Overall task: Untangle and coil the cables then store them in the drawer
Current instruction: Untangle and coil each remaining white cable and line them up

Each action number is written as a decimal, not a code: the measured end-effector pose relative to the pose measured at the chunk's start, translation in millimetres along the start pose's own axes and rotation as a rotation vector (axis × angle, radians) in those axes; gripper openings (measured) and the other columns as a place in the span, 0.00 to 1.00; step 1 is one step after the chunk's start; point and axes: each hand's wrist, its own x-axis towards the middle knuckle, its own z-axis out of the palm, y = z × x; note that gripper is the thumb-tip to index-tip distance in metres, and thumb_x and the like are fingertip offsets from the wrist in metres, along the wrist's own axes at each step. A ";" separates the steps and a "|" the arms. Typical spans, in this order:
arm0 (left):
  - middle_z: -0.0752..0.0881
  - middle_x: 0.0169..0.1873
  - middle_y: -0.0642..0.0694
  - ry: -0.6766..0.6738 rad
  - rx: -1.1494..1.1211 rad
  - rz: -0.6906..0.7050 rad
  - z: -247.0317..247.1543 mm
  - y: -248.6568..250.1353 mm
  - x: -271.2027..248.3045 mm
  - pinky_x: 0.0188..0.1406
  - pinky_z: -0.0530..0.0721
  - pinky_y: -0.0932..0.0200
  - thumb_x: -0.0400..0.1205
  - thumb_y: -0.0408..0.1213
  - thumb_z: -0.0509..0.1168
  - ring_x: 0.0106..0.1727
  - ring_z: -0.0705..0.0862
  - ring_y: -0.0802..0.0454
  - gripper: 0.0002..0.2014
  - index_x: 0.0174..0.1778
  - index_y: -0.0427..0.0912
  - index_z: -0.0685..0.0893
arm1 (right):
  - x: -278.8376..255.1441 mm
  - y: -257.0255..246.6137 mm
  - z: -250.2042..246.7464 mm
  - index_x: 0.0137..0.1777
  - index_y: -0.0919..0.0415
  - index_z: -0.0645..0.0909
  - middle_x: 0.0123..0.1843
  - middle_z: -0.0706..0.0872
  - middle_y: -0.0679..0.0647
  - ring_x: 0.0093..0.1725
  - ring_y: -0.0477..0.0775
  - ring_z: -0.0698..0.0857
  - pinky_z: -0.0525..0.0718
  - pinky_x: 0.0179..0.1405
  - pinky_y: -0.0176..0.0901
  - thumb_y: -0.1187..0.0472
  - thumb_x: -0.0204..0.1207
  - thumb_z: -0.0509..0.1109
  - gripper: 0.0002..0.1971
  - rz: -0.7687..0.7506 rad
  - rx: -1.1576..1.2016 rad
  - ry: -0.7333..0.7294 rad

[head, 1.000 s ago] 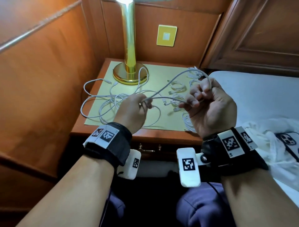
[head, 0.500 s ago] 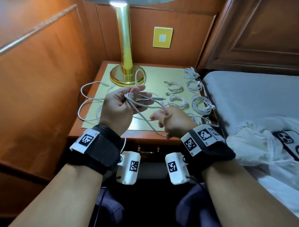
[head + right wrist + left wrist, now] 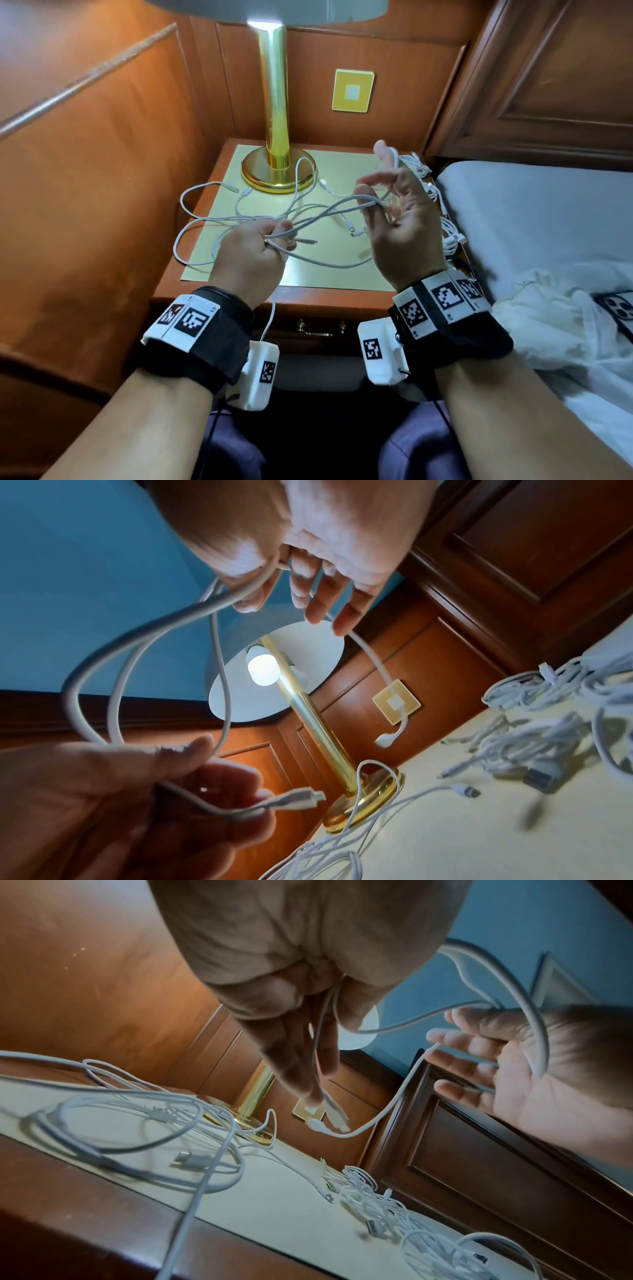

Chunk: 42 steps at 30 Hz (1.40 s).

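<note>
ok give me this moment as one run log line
step: coiling | left hand: grips white cable | right hand: fingers spread, cable looped over them | coiled cables: on nightstand | drawer: shut

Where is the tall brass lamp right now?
In the head view, the tall brass lamp stands at the back left of the wooden nightstand, its round base beside the tangle of loose white cables.

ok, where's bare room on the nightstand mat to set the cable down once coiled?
Best bare patch: back of the mat, between the lamp base and the coiled cables along the right edge. A thinner strip runs along the mat's front edge, below the cable that the left hand grips. The left half is crowded with the loose tangle.
</note>
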 end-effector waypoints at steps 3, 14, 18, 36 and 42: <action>0.91 0.42 0.52 -0.048 0.052 0.008 0.6 -0.8 -1.3 0.57 0.88 0.40 0.90 0.44 0.59 0.51 0.90 0.51 0.15 0.48 0.45 0.90 | -0.9 -6.1 -4.0 0.53 0.53 0.83 0.82 0.71 0.47 0.79 0.45 0.73 0.82 0.67 0.58 0.58 0.81 0.71 0.04 -0.096 -0.076 0.028; 0.89 0.30 0.41 0.008 -0.206 0.216 -24.5 37.7 -55.8 0.28 0.88 0.56 0.82 0.42 0.67 0.29 0.89 0.49 0.08 0.51 0.46 0.89 | -40.1 -75.9 -43.0 0.50 0.65 0.87 0.73 0.83 0.59 0.73 0.59 0.80 0.78 0.70 0.59 0.72 0.75 0.75 0.06 -0.452 -0.308 0.026; 0.85 0.23 0.37 -0.005 -0.206 0.130 -37.2 49.2 -116.1 0.20 0.84 0.52 0.83 0.41 0.67 0.22 0.84 0.39 0.09 0.51 0.42 0.90 | -99.5 -108.0 -51.2 0.50 0.66 0.87 0.61 0.89 0.56 0.65 0.55 0.85 0.83 0.63 0.53 0.75 0.74 0.74 0.08 -0.357 -0.134 0.003; 0.86 0.28 0.38 -0.237 -0.256 -0.221 -39.8 42.5 -210.0 0.17 0.80 0.60 0.87 0.32 0.66 0.19 0.82 0.48 0.07 0.48 0.31 0.83 | -236.5 -86.0 -84.6 0.61 0.49 0.83 0.46 0.88 0.44 0.45 0.40 0.87 0.85 0.52 0.38 0.50 0.79 0.73 0.12 0.515 -0.317 -0.613; 0.91 0.44 0.27 -0.444 -0.414 -0.292 -19.8 48.3 -222.2 0.37 0.92 0.57 0.90 0.23 0.54 0.42 0.93 0.41 0.10 0.55 0.26 0.81 | -235.2 -100.1 -67.5 0.63 0.50 0.84 0.56 0.90 0.46 0.56 0.41 0.86 0.80 0.53 0.34 0.51 0.77 0.65 0.16 0.648 0.091 -0.587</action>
